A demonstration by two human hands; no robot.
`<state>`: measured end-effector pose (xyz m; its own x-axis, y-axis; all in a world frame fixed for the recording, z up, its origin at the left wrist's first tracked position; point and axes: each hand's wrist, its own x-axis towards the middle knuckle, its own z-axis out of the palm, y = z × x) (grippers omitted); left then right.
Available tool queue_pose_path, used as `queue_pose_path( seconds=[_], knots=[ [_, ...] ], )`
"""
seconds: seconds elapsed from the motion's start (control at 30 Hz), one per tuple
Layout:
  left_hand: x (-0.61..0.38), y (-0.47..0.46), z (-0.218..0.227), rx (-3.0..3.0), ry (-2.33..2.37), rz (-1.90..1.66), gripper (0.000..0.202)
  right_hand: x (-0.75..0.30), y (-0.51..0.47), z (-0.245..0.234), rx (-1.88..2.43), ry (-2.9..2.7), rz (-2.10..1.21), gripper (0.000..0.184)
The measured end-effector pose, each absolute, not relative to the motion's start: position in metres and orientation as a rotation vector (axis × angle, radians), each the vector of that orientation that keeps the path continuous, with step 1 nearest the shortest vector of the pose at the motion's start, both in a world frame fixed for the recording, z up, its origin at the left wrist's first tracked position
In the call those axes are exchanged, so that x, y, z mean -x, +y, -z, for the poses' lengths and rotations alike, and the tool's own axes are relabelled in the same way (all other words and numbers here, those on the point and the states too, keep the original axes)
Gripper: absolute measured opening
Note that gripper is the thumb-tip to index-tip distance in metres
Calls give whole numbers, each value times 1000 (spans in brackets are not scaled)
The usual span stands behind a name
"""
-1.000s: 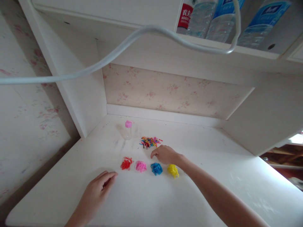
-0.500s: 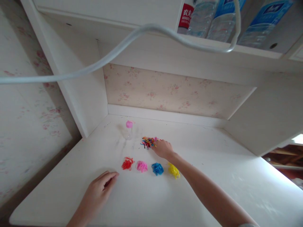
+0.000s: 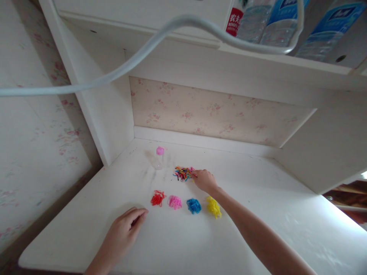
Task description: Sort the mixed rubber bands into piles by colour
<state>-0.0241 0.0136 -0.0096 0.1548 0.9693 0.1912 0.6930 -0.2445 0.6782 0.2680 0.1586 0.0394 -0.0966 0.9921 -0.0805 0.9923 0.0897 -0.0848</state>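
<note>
My right hand (image 3: pixel 205 180) reaches over the white desk, its fingertips pinched together at the right edge of a mixed-colour pile of small rubber bands (image 3: pixel 182 173). A rubber band appears to be in the pinch; its colour is unclear. In front of that pile, sorted heaps form a row: red rubber bands (image 3: pixel 158 198), pink ones (image 3: pixel 174 202), blue ones (image 3: pixel 194 206) and yellow ones (image 3: pixel 213 207). The yellow heap lies beside my right wrist. My left hand (image 3: pixel 123 231) rests on the desk, fingers curled closed, near the red heap, with nothing visible in it.
A small clear bottle with a pink top (image 3: pixel 159 158) stands behind the heaps, left of the mixed pile. A white cable (image 3: pixel 183 21) crosses the upper view. Water bottles (image 3: pixel 279 28) stand on the shelf above. The desk (image 3: pixel 172 244) has side panels and a papered back wall.
My right hand has drawn slightly right, away from the middle of the mixed pile. My left hand keeps its place and closed shape. The camera view has shifted a little.
</note>
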Motion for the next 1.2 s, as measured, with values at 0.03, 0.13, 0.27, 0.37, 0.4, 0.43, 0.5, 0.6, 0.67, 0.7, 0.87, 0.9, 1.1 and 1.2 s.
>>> queue_pose_path(
  seconds=[0.03,0.13,0.27,0.37,0.4,0.43,0.5,0.6,0.67,0.7,0.87,0.9,1.1,1.2],
  knots=[
    [24,14,10,-2007,1579,-852,28,-270,160,-39,-2127,2325,207,33],
    [24,13,10,-2018,1579,-848,28,-277,165,-38,-2189,2349,299,34],
    [24,13,10,-2031,1598,-833,28,-285,173,-34,-2285,2383,471,29],
    [24,14,11,-2042,1611,-826,29,-291,177,-32,-2371,2405,663,27],
    [24,14,11,-2046,1614,-824,29,-293,177,-31,-2400,2408,744,27],
    [24,14,11,-2048,1617,-823,28,-294,177,-31,-2429,2408,834,27],
    [24,14,12,-2052,1620,-820,28,-297,172,-32,-2475,2395,1043,27],
    [24,14,12,-2068,1618,-826,28,-302,159,-39,-2490,2349,1400,31],
    [24,15,12,-2084,1614,-836,27,-306,146,-45,-2465,2309,1636,35],
    [24,15,12,-2092,1613,-839,27,-309,140,-48,-2448,2288,1745,37],
    [23,16,12,-2131,1628,-833,26,-333,107,-61,-2436,2187,2120,36],
    [23,16,13,-2140,1634,-835,26,-340,102,-63,-2462,2175,2158,36],
    [23,17,15,-2162,1674,-833,26,-380,75,-75,-2693,2126,2157,39],
    [22,17,14,-2159,1691,-804,28,-388,67,-72,-2754,2247,1842,36]
  ],
)
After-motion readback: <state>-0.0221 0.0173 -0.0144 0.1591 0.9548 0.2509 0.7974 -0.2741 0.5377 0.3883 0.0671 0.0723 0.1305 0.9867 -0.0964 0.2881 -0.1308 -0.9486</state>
